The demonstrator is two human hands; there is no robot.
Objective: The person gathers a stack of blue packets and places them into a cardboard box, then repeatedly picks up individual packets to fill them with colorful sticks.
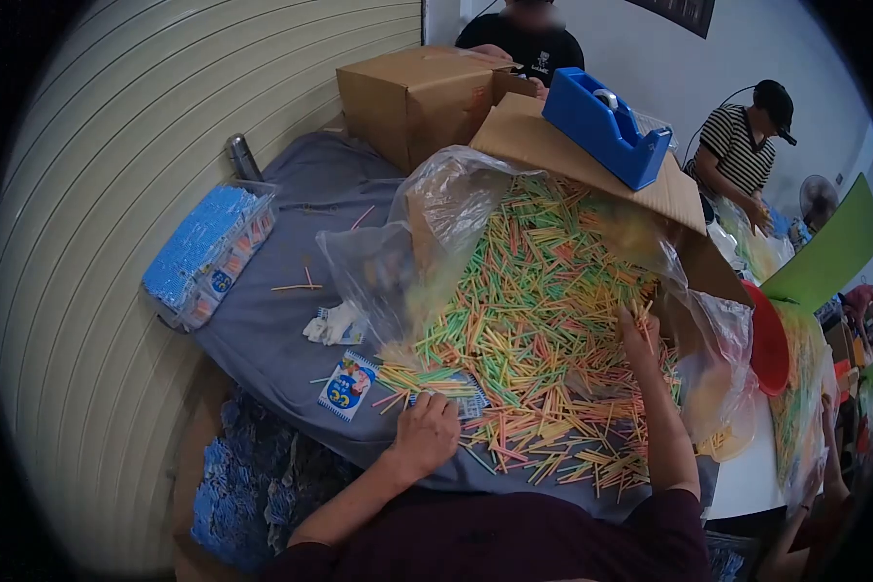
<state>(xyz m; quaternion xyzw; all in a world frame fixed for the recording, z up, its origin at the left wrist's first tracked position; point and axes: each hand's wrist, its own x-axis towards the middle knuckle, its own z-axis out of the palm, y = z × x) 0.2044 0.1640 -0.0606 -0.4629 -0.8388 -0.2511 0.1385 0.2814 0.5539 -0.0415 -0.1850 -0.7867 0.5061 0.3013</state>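
A big heap of thin pastel sticks (529, 281), green, yellow, orange and pink, spills from a clear plastic bag (446, 189) onto the cloth. My left hand (427, 432) rests at the heap's near left edge, fingers bent over a blue-and-white packet (470, 400), which they partly hide. Just left of it lies another small printed packet (347, 385), flat on the cloth. On the right side of the heap, my right hand (640, 335) has its fingers closed around a few sticks; the pile partly hides the fingertips.
A grey cloth (291, 252) covers the table. At left stands a clear tub of blue packets (209, 247). Cardboard boxes (398, 107) are behind, with a blue tape dispenser (606, 126) on a flap. Two people work beyond. A red basin (768, 339) stands at right.
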